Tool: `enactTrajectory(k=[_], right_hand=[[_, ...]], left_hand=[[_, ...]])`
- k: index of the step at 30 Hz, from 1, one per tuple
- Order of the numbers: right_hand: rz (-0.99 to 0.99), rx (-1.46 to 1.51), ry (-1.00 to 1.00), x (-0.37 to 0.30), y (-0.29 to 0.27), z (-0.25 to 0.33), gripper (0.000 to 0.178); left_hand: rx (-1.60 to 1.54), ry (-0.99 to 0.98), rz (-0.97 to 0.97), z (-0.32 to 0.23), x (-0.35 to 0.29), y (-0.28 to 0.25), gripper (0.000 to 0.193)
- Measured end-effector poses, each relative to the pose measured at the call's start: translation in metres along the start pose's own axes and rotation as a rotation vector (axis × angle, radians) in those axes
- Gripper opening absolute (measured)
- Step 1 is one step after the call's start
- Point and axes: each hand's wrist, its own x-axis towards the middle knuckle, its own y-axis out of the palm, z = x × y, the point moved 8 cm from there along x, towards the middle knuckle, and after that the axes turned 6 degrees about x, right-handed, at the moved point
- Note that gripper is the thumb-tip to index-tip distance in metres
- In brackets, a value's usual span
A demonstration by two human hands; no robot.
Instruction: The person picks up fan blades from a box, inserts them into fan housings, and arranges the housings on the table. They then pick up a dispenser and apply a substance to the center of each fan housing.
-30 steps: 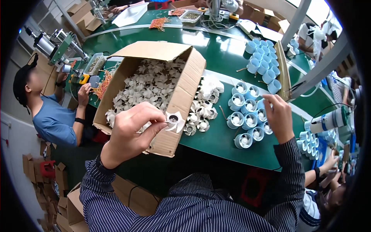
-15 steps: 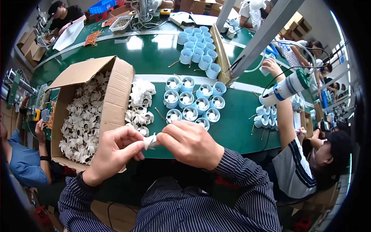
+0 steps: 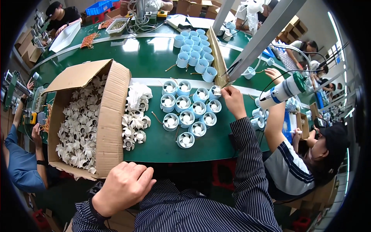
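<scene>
My right hand (image 3: 234, 101) reaches to the far right of a cluster of light-blue round housings (image 3: 186, 140) and pinches a small white fan impeller (image 3: 217, 91). That impeller is at the mouth of the rearmost right housing (image 3: 212, 95); how deep it sits is hidden by my fingers. The other housings in the cluster have white impellers inside. My left hand (image 3: 125, 187) is curled closed in front of the cardboard box (image 3: 114, 123), back of the hand up; its palm side is hidden. Loose white impellers (image 3: 135, 125) lie between box and housings.
The box holds a heap of white impellers (image 3: 79, 127). More blue housings (image 3: 194, 58) stand farther back beside a wooden strip (image 3: 217, 58). A slanted metal post (image 3: 266, 36) and a hanging white-and-green tool (image 3: 284, 91) are at the right, near a co-worker's arm (image 3: 275, 121).
My right hand has carried the impeller away and to the right, to the rear housing. My left hand let go of it and drew back toward me. The view has shifted slightly.
</scene>
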Motion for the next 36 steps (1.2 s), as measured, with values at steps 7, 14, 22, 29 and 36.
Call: enactTrajectory(k=[7, 14, 22, 29, 36], right_hand=[[0.005, -0.066, 0.014, 0.001, 0.000, 0.007, 0.031], [0.023, -0.068, -0.108, -0.001, 0.010, 0.026, 0.028], [0.054, -0.120, -0.097, -0.001, 0.006, 0.028, 0.028], [0.036, 0.114, -0.040, -0.094, -0.031, 0.083, 0.062], [0.139, -0.210, -0.265, -0.199, 0.010, 0.131, 0.107]], left_hand=[[-0.029, -0.104, -0.148, 0.005, 0.005, 0.028, 0.023], [-0.058, -0.253, -0.273, 0.023, 0.038, 0.046, 0.023], [-0.026, -0.394, -0.218, 0.067, 0.117, 0.054, 0.048], [-0.192, -0.642, 0.118, 0.149, 0.192, 0.076, 0.096], [-0.101, -0.463, 0.228, 0.155, 0.219, 0.127, 0.115]])
